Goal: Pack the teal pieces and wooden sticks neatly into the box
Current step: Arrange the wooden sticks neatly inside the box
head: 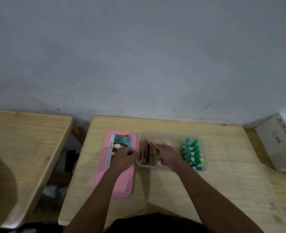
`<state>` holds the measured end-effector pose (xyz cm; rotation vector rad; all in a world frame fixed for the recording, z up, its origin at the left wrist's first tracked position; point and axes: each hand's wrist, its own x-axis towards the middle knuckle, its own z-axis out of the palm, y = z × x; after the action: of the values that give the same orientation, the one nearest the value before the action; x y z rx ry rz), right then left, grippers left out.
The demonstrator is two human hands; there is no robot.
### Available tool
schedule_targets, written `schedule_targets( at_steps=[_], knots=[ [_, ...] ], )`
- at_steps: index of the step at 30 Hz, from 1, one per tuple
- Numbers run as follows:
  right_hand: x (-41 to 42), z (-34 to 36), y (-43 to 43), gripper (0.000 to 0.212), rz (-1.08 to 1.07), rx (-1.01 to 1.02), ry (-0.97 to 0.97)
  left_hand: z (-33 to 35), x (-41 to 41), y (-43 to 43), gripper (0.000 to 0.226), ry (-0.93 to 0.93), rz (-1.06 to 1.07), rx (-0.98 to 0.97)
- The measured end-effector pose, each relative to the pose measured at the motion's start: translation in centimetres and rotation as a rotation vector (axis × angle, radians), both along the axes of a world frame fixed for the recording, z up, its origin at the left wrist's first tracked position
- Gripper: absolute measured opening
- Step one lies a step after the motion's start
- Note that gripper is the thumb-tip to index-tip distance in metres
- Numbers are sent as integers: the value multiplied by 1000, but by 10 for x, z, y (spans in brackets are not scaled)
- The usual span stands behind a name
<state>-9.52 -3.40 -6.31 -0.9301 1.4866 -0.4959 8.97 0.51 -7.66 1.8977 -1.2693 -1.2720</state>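
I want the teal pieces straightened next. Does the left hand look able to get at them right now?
Probably not: the right hand, holding a wooden stick in the box, lies between the left hand and the teal pieces.

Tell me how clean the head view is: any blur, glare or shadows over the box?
Head view: dim, flat light, no hard glare; only the sticker tops of the teal pieces glint. Head view: soft arm shadows fall on the table, not hiding the box. Head view: the frame edges bend and smear; the wooden stick in the right hand looks slightly soft.
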Motion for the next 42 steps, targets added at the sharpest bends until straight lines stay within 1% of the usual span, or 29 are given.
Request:
schedule_targets(
  at_steps=[3,5,8,11,13,15,17,20,24,28,30,33,38,42],
  knots=[
    [0,-3,1,24,94,-75,124,1,-1,0,16,2,0,-5],
    [1,-5,0,24,132,-72,183,1,-1,0,17,5,1,2],
    [4,-8,-1,32,143,-102,307,-2,1,1,17,-1,7,3],
    [8,-11,-3,38,134,-100,361,-1,0,0,16,-9,13,3],
    [11,-13,-6,44,171,-106,413,0,-1,0,15,-11,13,3],
    [13,-16,-8,49,255,-136,543,0,-1,1,15,-10,12,0],
    [17,-18,-8,47,313,-165,669,-1,-1,1,15,-13,12,-1],
    [21,-17,-6,39,318,-188,770,-1,-2,0,15,-14,15,-1],
    [17,-24,-7,38,286,-212,794,-2,-1,1,17,-3,10,3],
    [6,-34,-10,27,219,-208,688,-2,-1,1,13,-3,4,-5],
    [6,-32,-9,25,204,-230,640,-2,-1,1,11,-3,-1,1],
    [11,-26,-8,25,237,-256,608,-2,0,0,14,1,4,5],
    [14,-25,-5,22,243,-270,686,-2,0,1,16,-2,13,3],
    [17,-24,-4,24,304,-251,822,-1,-1,1,15,-4,15,-1]
  ],
)
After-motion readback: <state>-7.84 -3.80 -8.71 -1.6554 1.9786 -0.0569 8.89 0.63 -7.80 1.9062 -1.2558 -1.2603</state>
